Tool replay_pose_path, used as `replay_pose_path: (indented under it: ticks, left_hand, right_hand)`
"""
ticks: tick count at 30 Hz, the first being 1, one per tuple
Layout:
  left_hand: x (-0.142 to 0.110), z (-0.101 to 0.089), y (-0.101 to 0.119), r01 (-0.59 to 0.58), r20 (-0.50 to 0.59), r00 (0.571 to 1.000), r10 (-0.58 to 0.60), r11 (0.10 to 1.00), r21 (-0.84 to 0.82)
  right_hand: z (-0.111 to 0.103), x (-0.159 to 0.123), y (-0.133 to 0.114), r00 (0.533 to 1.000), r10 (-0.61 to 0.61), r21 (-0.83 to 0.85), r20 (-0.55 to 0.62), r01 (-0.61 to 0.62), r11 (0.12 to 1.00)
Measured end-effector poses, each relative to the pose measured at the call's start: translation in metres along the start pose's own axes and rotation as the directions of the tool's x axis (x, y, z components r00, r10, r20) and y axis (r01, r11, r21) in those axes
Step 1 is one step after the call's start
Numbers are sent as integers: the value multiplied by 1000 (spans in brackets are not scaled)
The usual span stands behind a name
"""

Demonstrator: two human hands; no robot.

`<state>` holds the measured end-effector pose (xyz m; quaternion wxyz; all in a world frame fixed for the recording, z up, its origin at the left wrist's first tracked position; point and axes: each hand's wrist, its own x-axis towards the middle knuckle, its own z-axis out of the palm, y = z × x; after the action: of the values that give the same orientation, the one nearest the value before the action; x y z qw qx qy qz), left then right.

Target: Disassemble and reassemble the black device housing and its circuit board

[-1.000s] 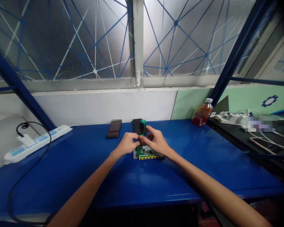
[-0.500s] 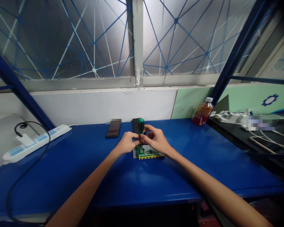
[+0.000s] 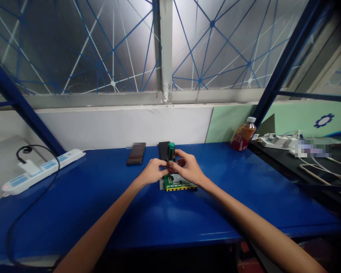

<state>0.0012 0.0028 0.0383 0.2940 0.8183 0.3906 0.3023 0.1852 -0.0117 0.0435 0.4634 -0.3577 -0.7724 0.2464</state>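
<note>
A screwdriver (image 3: 171, 149) with a green and black handle stands nearly upright over a green circuit board (image 3: 173, 183) with a yellow-and-black front edge. My right hand (image 3: 189, 167) curls around it from the right, thumb and fingers closed at the lower handle. From the left, my left hand (image 3: 153, 171) pinches close to the screwdriver's lower part, its fingertips meeting those of the right hand. The tip and whatever it touches are hidden behind my fingers. A greyish piece shows at the board's left edge.
Behind the board lies a flat black object (image 3: 164, 148), with a dark phone (image 3: 136, 154) to its left. A white power strip (image 3: 45, 170) with a black cable is on the left of the blue table (image 3: 170, 220). A drink bottle (image 3: 243, 134) stands at the back right.
The screwdriver's handle has turned and wobbled slightly, staying nearly upright. Both hands keep almost the same place at the board.
</note>
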Motion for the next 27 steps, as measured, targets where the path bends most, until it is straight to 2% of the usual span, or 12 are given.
replay_pose_path:
  ticks: [5,10,19,27]
  left_hand:
    - [0,0,-3,-29,-86,996,32,999,37]
    - [1,0,-7,-30,-115,993,35,999,42]
    - [2,0,-8,-25,-72,997,18,996,-88]
    - [3,-1,-6,-30,-49,999,25,995,-98]
  right_hand:
    - [1,0,-1,1000,-16,7,-6,16,1000]
    - [1,0,-2,1000,-22,-18,-15,22,1000]
    - [1,-1,-2,999,-32,-38,-4,32,999]
    - [1,-2,-4,1000,-18,29,5,18,999]
